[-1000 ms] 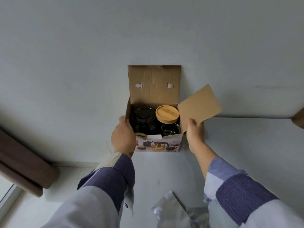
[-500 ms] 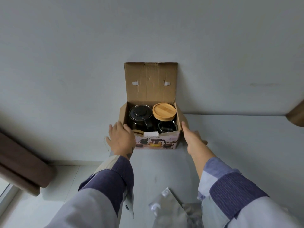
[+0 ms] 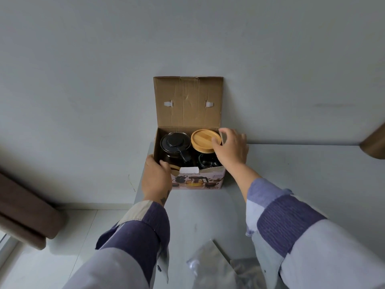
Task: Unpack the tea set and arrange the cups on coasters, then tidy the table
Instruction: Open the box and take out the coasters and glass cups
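An open cardboard box (image 3: 188, 105) stands against the wall at the table's far left corner, lid flap upright. Inside sit a black-lidded glass teapot (image 3: 175, 143), a stack of round wooden coasters (image 3: 205, 140) and a glass cup (image 3: 208, 162) below them. My left hand (image 3: 156, 178) grips the box's front left corner, thumb over the rim. My right hand (image 3: 230, 150) reaches over the right wall and its thumb and fingers pinch the right edge of the wooden coasters.
The pale table (image 3: 291, 184) stretches right and toward me. Crumpled clear plastic wrapping (image 3: 218, 268) lies at its near edge. A brown chair back (image 3: 25, 213) stands at left and a brown edge (image 3: 373, 147) at far right.
The right side flap, held up a second ago, is down. My right hand moved from outside the box onto the wooden coasters. My left hand shifted to the front left corner.
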The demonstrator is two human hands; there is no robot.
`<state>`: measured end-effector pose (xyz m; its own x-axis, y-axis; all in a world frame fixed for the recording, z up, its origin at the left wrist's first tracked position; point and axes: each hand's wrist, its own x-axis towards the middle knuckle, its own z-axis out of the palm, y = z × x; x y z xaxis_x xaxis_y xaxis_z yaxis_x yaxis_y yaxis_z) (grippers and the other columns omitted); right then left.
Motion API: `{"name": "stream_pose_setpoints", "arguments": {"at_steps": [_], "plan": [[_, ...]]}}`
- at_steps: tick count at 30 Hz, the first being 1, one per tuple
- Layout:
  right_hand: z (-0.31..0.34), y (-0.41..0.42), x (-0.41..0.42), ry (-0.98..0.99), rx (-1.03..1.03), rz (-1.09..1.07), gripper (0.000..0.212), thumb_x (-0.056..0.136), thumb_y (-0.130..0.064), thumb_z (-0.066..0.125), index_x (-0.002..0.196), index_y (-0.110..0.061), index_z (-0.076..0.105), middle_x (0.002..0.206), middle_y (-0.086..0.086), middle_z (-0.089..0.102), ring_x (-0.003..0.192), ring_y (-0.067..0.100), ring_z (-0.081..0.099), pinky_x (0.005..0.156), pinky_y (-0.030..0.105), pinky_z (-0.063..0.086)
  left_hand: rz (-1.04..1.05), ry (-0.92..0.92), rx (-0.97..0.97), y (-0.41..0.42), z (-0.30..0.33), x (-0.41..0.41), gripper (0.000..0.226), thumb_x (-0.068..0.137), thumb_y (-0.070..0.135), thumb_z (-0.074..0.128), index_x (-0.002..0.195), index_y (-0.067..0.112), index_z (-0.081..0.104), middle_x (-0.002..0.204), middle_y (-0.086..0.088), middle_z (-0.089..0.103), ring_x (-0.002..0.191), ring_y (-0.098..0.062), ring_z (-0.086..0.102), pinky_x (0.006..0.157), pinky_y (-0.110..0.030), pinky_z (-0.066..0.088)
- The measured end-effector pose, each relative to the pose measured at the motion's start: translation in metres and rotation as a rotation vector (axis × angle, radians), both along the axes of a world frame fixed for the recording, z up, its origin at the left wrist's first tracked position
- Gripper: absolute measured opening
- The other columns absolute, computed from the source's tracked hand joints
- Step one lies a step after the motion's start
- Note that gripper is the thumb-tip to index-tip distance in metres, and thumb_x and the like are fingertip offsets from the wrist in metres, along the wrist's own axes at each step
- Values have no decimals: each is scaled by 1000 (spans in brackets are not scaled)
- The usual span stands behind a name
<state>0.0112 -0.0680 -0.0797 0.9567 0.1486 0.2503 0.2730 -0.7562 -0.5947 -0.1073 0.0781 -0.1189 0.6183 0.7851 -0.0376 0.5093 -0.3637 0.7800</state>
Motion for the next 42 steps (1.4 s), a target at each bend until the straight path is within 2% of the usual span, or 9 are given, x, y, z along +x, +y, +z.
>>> {"name": "stream_pose_setpoints", "arguments": {"at_steps": [2, 6, 16, 20, 26, 33, 37, 40, 42], "plan": [[6, 9, 14, 30, -167, 108, 51, 84, -56, 55, 125, -26, 52, 130, -3, 54, 118, 24, 40, 89, 36, 36, 7, 6, 0, -1, 1, 0, 30, 99, 29, 33, 123, 12, 42, 99, -5, 56, 83, -23, 58, 65, -33, 43], [4, 19, 31, 145, -469, 220, 85, 69, -79, 51, 134, -26, 40, 134, 3, 40, 121, 26, 33, 94, 39, 34, 24, 1, -12, -1, 0, 0, 31, 99, 31, 34, 124, 14, 41, 101, -5, 58, 86, -24, 60, 72, -39, 52], [7, 23, 40, 61, -635, 266, 76, 62, -87, 47, 120, -38, 47, 124, 3, 38, 120, 24, 30, 94, 40, 27, 29, 25, 22, -1, 4, 1, 33, 99, 35, 33, 124, 15, 42, 104, -5, 59, 88, -24, 61, 74, -39, 51], [2, 21, 38, 24, -692, 288, 74, 64, -87, 45, 121, -39, 45, 128, 3, 47, 120, 25, 32, 89, 42, 26, 11, 29, 55, 0, 2, 1, 37, 99, 36, 32, 127, 13, 40, 111, -6, 59, 94, -27, 60, 77, -41, 50], [-4, 25, 35, 117, -554, 259, 64, 66, -77, 57, 117, -41, 44, 134, -1, 49, 124, 27, 29, 90, 42, 25, 14, 32, 71, 2, -2, 3, 39, 99, 37, 32, 129, 13, 38, 116, -8, 58, 97, -29, 60, 81, -46, 52], [2, 20, 27, 44, -488, 210, 70, 62, -76, 62, 121, -42, 47, 129, -4, 52, 116, 23, 34, 82, 36, 24, 4, 88, 112, 2, -1, 3, 42, 99, 39, 32, 130, 11, 39, 119, -10, 58, 100, -30, 60, 78, -40, 50], [15, 6, 18, 150, -275, 241, 71, 63, -70, 68, 123, -38, 47, 129, 0, 50, 118, 24, 43, 90, 36, 37, -27, 171, 152, 2, 4, 2, 41, 99, 40, 33, 120, 6, 43, 117, -13, 57, 99, -31, 58, 71, -35, 40], [24, -14, 9, 248, -104, 250, 72, 61, -65, 73, 122, -36, 48, 127, 0, 50, 113, 21, 49, 83, 31, 43, -50, 297, 180, 5, 14, 2, 48, 98, 45, 35, 122, 4, 44, 120, -15, 55, 106, -32, 56, 81, -40, 45], [30, -33, 3, 253, -91, 234, 72, 61, -62, 76, 123, -35, 50, 127, 1, 49, 114, 21, 49, 85, 31, 43, -58, 404, 307, 5, 24, 4, 54, 98, 48, 32, 126, 4, 44, 126, -16, 53, 115, -33, 52, 95, -45, 43]]}}
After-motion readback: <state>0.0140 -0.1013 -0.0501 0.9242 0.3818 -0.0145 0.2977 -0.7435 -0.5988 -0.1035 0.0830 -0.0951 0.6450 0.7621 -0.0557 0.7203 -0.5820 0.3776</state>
